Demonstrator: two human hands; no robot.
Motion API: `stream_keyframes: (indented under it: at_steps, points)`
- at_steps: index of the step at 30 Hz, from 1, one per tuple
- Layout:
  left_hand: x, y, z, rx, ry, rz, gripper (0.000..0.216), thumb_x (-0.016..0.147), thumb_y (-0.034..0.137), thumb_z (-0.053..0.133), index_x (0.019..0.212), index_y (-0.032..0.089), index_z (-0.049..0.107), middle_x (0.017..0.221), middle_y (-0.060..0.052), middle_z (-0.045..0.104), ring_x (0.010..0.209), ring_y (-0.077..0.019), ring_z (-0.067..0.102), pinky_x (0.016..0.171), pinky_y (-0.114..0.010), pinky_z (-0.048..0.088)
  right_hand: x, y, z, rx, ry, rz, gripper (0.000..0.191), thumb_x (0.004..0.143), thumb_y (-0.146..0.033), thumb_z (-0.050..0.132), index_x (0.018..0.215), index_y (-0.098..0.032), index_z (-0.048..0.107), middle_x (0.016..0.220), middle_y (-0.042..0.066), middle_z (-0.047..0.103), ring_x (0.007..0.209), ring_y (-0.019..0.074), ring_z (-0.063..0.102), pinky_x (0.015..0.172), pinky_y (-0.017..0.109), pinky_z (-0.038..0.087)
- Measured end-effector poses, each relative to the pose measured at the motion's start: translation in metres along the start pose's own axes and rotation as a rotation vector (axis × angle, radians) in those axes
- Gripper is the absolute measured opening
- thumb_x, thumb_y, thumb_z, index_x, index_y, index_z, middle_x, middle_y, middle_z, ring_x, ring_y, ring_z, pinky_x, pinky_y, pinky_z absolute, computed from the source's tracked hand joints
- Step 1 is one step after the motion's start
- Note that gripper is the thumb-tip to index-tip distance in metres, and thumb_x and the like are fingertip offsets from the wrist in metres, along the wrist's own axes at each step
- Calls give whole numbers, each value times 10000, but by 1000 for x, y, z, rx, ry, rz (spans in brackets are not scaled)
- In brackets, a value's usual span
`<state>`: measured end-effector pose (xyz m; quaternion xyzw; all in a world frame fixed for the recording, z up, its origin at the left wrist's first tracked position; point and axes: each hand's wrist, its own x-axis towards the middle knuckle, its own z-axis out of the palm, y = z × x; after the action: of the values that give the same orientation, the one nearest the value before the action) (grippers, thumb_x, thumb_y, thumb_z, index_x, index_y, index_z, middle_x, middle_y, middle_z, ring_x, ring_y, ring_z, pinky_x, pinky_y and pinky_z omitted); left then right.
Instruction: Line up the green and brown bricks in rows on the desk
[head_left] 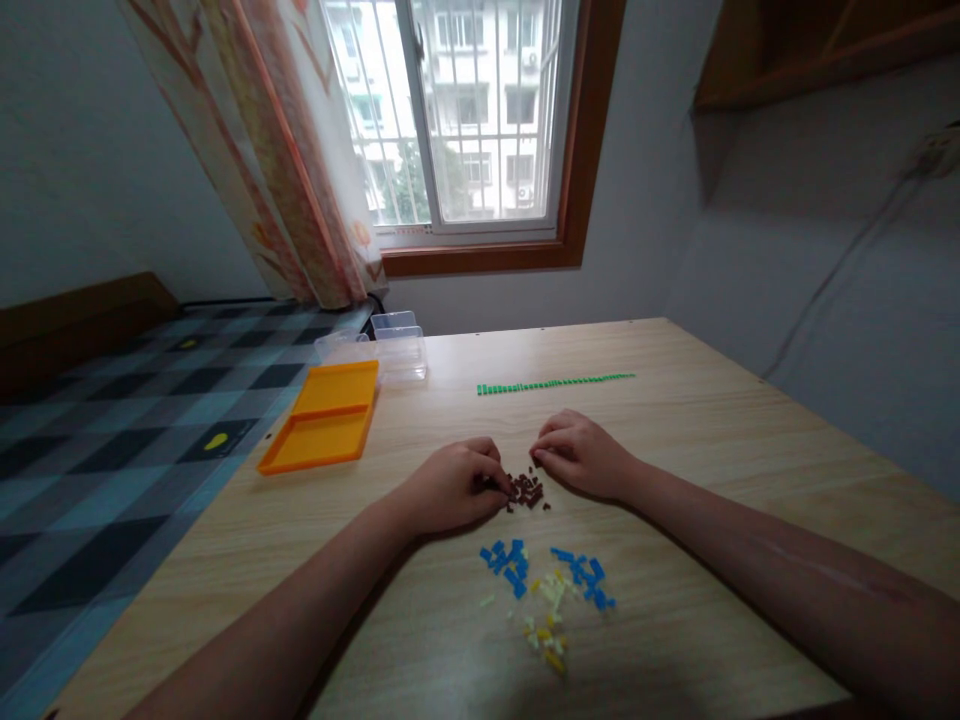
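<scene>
A small heap of brown toy bricks (pixel 528 491) lies on the wooden table between my hands. My left hand (pixel 461 484) reaches the heap's left side, its thumb and fingertips pinched together at the pieces. What sits in that pinch is too small to make out. At the heap's upper right, my right hand (pixel 576 452) has its fingers closed on a tiny brown brick (pixel 535 461). Farther back, a long row of small green bricks (pixel 555 384) runs across the table. Nearer me are loose blue bricks (pixel 516 566) in two groups, with pale and bright yellow bricks (pixel 551 630) among and below them.
An open orange case (pixel 330 438) lies on the table's left side. Behind it stand clear plastic boxes (pixel 401 350). A bed with a checked cover (pixel 112 440) adjoins the left edge. A wall and a barred window (pixel 487 120) rise beyond the table (pixel 712 450).
</scene>
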<state>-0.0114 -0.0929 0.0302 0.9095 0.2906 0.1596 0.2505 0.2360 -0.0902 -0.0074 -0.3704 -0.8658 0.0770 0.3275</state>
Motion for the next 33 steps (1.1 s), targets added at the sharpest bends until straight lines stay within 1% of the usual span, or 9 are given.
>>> stream_keyframes:
  at_steps: [3, 6, 8, 11, 15, 19, 24, 30, 33]
  points:
    - [1, -3, -3, -59, 52, -41, 108, 785, 184, 671, 835, 191, 767, 819, -20, 607, 701, -108, 567, 666, -229, 461, -1, 1, 0, 0, 5, 20, 143, 865, -161, 614, 801, -185, 739, 796, 62, 688, 818, 189, 582, 793, 335, 434]
    - [2, -13, -8, -88, 128, -72, 125, 816, 186, 632, 821, 178, 757, 823, -31, 619, 711, -111, 579, 656, -224, 467, -1, 2, -1, 15, 10, 44, 147, 868, -176, 613, 793, -182, 739, 784, 65, 686, 803, 189, 583, 781, 334, 433]
    - [1, -22, -13, -43, 191, -110, 133, 832, 217, 625, 836, 175, 751, 838, -38, 636, 719, -119, 589, 661, -232, 474, -1, 2, -2, 28, 18, 59, 154, 872, -187, 609, 790, -182, 739, 779, 67, 689, 795, 191, 586, 774, 336, 431]
    - [-1, -32, -18, 141, 259, -178, 138, 835, 221, 609, 833, 181, 741, 863, -41, 662, 703, -123, 593, 687, -252, 479, -1, 3, -2, 49, 27, 78, 156, 872, -187, 605, 798, -181, 742, 780, 65, 693, 794, 191, 587, 772, 336, 431]
    - [-2, -34, -19, 423, 247, -224, 142, 851, 245, 583, 846, 201, 719, 870, -38, 695, 770, -168, 615, 727, -289, 466, -1, 4, -1, 68, 46, 84, 159, 870, -176, 599, 802, -178, 742, 791, 60, 697, 793, 187, 587, 774, 333, 430]
    - [0, -28, -16, 552, 179, -200, 131, 840, 241, 577, 838, 216, 706, 803, -34, 690, 767, -188, 603, 698, -291, 445, -2, 6, 0, 73, 62, 81, 158, 864, -168, 597, 803, -177, 741, 791, 61, 696, 797, 190, 586, 763, 328, 430]
    - [1, -29, -14, 462, 178, -158, 125, 823, 234, 604, 852, 228, 726, 820, -33, 686, 781, -180, 604, 718, -288, 451, -1, 4, -1, 69, 65, 84, 158, 864, -158, 599, 814, -179, 747, 794, 57, 694, 800, 187, 582, 773, 324, 430]
    - [-1, -34, -13, 176, 178, -155, 103, 785, 209, 641, 780, 209, 744, 749, -23, 668, 711, -144, 597, 710, -264, 470, 1, 4, -1, 89, 60, 103, 156, 862, -154, 605, 803, -179, 748, 775, 53, 689, 790, 182, 584, 757, 310, 425]
    - [-1, -34, -15, 49, 146, -176, 149, 761, 157, 624, 831, 201, 748, 755, -12, 679, 668, -125, 588, 657, -236, 461, 1, 5, -1, 107, 56, 126, 157, 864, -154, 602, 814, -176, 750, 767, 52, 687, 778, 176, 587, 749, 303, 429]
